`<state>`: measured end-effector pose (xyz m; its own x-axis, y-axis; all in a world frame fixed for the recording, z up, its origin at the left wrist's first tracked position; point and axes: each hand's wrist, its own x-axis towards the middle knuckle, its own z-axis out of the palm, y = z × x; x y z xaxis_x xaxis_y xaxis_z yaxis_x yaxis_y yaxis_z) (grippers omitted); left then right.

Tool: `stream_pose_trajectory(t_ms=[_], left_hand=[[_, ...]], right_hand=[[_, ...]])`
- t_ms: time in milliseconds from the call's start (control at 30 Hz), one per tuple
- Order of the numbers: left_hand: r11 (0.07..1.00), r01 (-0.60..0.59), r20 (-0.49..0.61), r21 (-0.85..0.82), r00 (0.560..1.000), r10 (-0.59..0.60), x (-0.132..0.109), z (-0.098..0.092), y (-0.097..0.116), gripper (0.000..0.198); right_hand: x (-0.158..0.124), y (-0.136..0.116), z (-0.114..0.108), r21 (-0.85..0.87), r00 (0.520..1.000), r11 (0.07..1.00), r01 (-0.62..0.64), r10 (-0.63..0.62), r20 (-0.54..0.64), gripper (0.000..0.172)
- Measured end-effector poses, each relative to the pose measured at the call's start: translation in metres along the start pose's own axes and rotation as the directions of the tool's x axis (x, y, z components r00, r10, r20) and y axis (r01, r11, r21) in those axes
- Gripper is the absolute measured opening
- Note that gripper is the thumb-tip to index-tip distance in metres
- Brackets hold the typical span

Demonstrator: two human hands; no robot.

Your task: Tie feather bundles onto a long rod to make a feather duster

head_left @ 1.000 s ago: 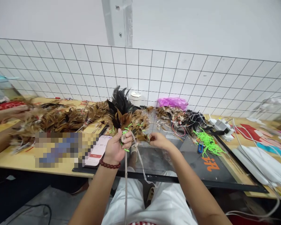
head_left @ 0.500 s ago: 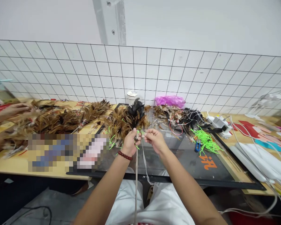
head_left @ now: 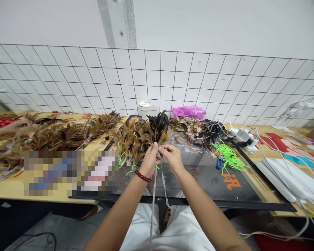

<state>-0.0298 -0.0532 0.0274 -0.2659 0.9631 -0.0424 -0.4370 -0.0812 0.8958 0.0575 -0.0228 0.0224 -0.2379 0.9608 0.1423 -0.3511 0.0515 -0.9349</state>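
The left hand [head_left: 149, 161] was closed around the feather bundle [head_left: 157, 128], so that its stems did not spread. Just beside it, the right hand [head_left: 173, 158] pinched the white string [head_left: 164, 188].

Soft matt feathers [head_left: 157, 130]; glossy black mat [head_left: 225, 188]; wood table [head_left: 13, 188]

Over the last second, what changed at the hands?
The left hand carried the feather bunch rightward to the right hand, which now pinches at its base. A second ago the hands were apart. The left hand kept its grip, with the stick hanging below. The feather piles, green ties and mat stayed put.
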Motion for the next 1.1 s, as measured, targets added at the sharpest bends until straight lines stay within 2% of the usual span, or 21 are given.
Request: stream_pose_trajectory(t_ms=[133,233,333,400,433,500,567,633,700,833,933,1000,1100], left_hand=[[0.999,0.035,0.1,-0.019,0.994,-0.033,-0.005,-0.001,0.005,0.047],[0.994,0.08,0.15,-0.07,0.986,-0.068,-0.008,-0.004,0.011,0.043],[0.977,0.157,0.218,-0.144,0.968,-0.124,-0.009,-0.008,0.02,0.041],[0.962,0.198,0.257,-0.187,0.955,-0.147,-0.009,-0.011,0.027,0.041],[0.957,0.208,0.269,-0.202,0.951,-0.15,-0.008,-0.013,0.03,0.041],[0.95,0.236,0.289,-0.205,0.942,-0.171,-0.004,-0.019,0.038,0.041],[0.929,0.323,0.338,-0.179,0.907,-0.25,0.0,-0.028,0.046,0.041],[0.892,0.411,0.39,-0.19,0.865,-0.315,0.003,-0.039,0.054,0.04],[0.86,0.432,0.407,-0.273,0.862,-0.303,0.004,-0.05,0.061,0.037],[0.831,0.385,0.351,-0.402,0.903,-0.248,-0.002,-0.065,0.071,0.034],[0.883,0.367,0.308,-0.292,0.91,-0.277,-0.007,-0.065,0.072,0.031],[0.949,0.302,0.231,-0.096,0.934,-0.273,-0.01,-0.06,0.07,0.032],[0.967,0.109,0.095,0.228,0.986,-0.134,-0.011,-0.052,0.066,0.036]], right_hand=[[-0.002,-0.002,-0.003,-0.001,0.999,0.999,-0.048,0.048,-0.02,0.017],[-0.001,-0.002,-0.007,0.005,1.0,1.0,-0.022,0.022,-0.01,0.013],[0.002,0.0,-0.011,0.028,0.998,1.0,-0.001,0.002,-0.064,0.017],[0.002,-0.001,-0.014,0.03,0.996,0.999,-0.037,0.039,-0.08,0.023],[0.001,-0.001,-0.014,0.031,0.996,0.997,-0.073,0.075,-0.044,0.027],[-0.003,-0.004,-0.014,0.04,0.975,0.982,-0.186,0.18,0.134,0.034],[-0.007,-0.007,-0.012,0.029,0.897,0.955,-0.294,0.265,0.353,0.043],[-0.011,-0.009,-0.01,0.006,0.833,0.945,-0.326,0.284,0.476,0.045],[-0.011,-0.009,-0.008,0.001,0.837,0.958,-0.287,0.251,0.486,0.04],[-0.008,-0.007,-0.009,-0.001,0.883,0.978,-0.21,0.19,0.43,0.041],[-0.006,-0.005,-0.01,-0.037,0.899,0.984,-0.172,0.172,0.404,0.041],[-0.006,-0.003,-0.01,-0.076,0.908,0.986,-0.146,0.164,0.386,0.042],[-0.007,0.0,-0.007,-0.163,0.928,0.985,-0.054,0.11,0.357,0.042]])
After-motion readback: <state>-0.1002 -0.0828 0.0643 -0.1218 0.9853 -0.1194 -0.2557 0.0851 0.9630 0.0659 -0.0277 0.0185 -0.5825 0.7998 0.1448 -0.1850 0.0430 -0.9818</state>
